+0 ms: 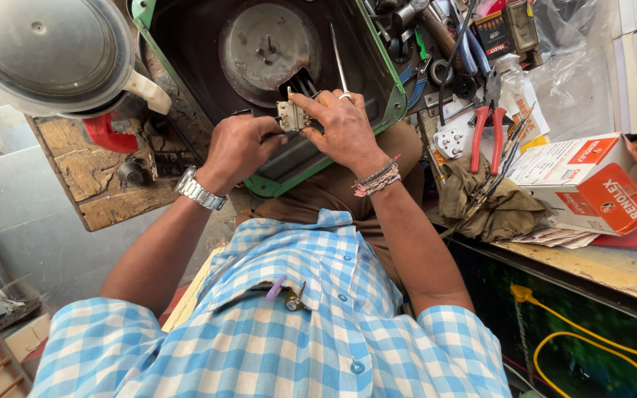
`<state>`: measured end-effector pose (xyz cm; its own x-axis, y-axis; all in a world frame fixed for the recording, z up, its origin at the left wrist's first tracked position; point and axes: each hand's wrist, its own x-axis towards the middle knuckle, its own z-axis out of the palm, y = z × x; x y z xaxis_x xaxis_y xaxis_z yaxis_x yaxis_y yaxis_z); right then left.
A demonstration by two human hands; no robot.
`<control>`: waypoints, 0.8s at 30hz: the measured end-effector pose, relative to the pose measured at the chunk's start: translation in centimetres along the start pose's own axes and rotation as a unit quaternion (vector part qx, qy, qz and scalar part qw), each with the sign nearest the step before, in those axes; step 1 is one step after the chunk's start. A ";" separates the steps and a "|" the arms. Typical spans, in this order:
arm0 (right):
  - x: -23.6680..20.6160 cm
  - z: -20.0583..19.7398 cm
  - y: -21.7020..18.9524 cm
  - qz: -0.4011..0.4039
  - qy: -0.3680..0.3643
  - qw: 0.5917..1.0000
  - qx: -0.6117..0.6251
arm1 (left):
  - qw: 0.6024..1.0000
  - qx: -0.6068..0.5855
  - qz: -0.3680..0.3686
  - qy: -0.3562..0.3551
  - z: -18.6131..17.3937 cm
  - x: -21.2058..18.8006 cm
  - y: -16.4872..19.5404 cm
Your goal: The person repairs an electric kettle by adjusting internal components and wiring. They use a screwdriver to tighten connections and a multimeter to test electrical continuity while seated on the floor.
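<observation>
My left hand (239, 146), with a metal watch on the wrist, pinches a small pale switch-like part (290, 116) from the left. My right hand (344, 129), with a ring and thread bracelets, grips the same part from the right and above. A thin screwdriver shaft (338, 63) rises from between the right fingers. Both hands work over an upturned green-edged appliance base (377, 103) with a round metal plate (267, 48), resting on my lap.
A steel pot lid with a white handle (49, 51) sits on a worn wooden board at left. At right, a cluttered bench holds red-handled pliers (484, 133), a white plug (450, 142), an olive rag (492, 206), a white-and-orange box (591, 184) and books. A yellow cable (591, 343) hangs below.
</observation>
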<state>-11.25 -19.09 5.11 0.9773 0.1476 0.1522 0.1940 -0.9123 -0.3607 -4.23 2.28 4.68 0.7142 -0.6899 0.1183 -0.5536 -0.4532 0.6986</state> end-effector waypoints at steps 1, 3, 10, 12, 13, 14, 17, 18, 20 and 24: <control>0.0 0.1 0.0 0.003 -0.001 1.000 0.001 | 1.000 0.023 -0.007 -0.009 0.0 -0.2 0.1; -0.1 0.2 0.0 0.011 0.000 1.000 0.000 | 0.997 0.068 -0.017 -0.027 -0.1 -0.4 0.4; 0.0 0.3 0.1 0.010 -0.015 1.000 0.014 | 0.982 0.123 0.135 0.043 -0.4 0.7 -1.0; 0.1 -0.2 0.0 0.028 -0.042 0.999 0.016 | 0.986 0.079 0.145 -0.026 -0.1 1.1 -1.7; 0.0 -0.6 -0.1 0.016 -0.025 1.000 0.009 | 0.989 0.061 0.131 -0.037 0.1 1.0 -2.0; -0.3 -1.0 -0.2 0.003 -0.007 1.000 0.003 | 0.991 0.043 0.118 -0.048 0.3 0.8 -2.2; -1.4 -2.2 -0.6 0.061 0.015 0.995 -0.073 | 0.992 0.022 0.108 -0.058 0.6 0.6 -2.6; -1.9 -2.4 -0.7 0.092 0.014 0.990 -0.107 | 0.993 0.020 0.106 -0.055 0.7 0.4 -2.6; -3.0 -2.5 -0.9 0.130 0.003 0.984 -0.122 | 0.994 0.008 0.101 -0.048 0.6 0.3 -2.7; -3.9 -1.9 -0.5 0.187 -0.013 0.975 -0.118 | 0.995 0.024 0.092 -0.029 0.8 0.4 -2.3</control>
<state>-15.31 -19.91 6.47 0.9782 -0.2062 0.0253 -0.1994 -0.9661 -0.1638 -3.03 2.59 2.60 0.5744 -0.7941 0.1988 -0.6931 -0.3425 0.6343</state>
